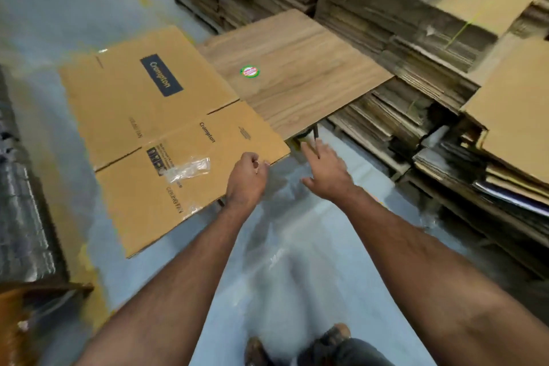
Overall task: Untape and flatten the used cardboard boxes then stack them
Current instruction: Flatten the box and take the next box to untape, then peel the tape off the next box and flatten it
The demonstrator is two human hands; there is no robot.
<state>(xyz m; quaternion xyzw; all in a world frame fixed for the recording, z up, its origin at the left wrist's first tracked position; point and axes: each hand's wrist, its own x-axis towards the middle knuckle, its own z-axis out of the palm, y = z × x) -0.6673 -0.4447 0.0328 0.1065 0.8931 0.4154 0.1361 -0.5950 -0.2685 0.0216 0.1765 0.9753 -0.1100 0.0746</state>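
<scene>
A flattened brown cardboard box [154, 116] printed "Crompton" lies flat, partly on a wooden table [300, 77] and overhanging toward me. A crumpled strip of clear tape [188, 169] sticks to its near panel. My left hand [246, 180] is at the box's near right edge, fingers curled onto that edge. My right hand [325, 171] is stretched out with straight fingers just beyond the box's corner, below the table's near corner, holding nothing.
Tall stacks of flattened cardboard [416, 68] line the back and right side on pallets. A round green sticker [249, 71] is on the table. Clear plastic film [285, 246] lies on the grey floor. A dark ribbed bundle [20, 217] stands at the left.
</scene>
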